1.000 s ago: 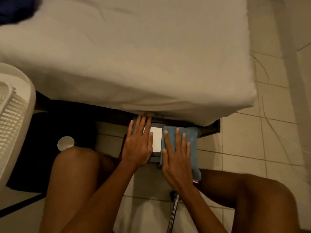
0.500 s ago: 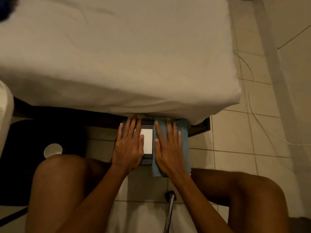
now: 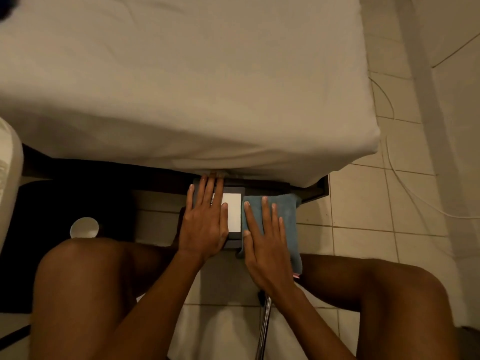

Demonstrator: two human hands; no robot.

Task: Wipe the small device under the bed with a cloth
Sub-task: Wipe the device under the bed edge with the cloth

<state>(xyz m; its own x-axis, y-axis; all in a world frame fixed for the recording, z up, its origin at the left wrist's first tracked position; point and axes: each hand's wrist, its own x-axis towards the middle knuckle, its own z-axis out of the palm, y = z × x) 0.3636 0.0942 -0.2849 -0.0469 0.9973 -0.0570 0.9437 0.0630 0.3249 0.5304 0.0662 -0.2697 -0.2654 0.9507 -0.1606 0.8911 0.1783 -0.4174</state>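
Device [image 3: 232, 213], small and dark with a white patch on top, sits on the tiled floor [image 3: 363, 203] right at the edge of the bed [image 3: 181, 87]. Its far end goes under the bed at 12 o'clock, so that part is hidden. The bed has a pale sheet that hangs down over it.

The left hand [image 3: 204, 224] lies flat on the left side of the device. Its fingers are straight and close together, pointing to 12 o'clock, and the tips reach the hanging sheet. It is not gripping anything, just pressing down.

The right hand [image 3: 267, 245] lies flat too, with fingers spread a little. It presses on a blue cloth [image 3: 287, 211]. The cloth is at 3 o'clock from the white patch and touches the right side of the device. The cloth hangs down the device's side to the floor, and a tiny pink tag shows at its near corner. I cannot tell what is under the cloth.

Two bare knees are at 7 o'clock and 4 o'clock. A shiny metal pole [image 3: 263, 331] lies on the floor between the legs at 6 o'clock. A small white cup [image 3: 84, 227] stands on a dark mat [image 3: 39, 216] at 9 o'clock, well apart from the hands. A thin wire [image 3: 405, 188] runs over the tiles at 3 o'clock.
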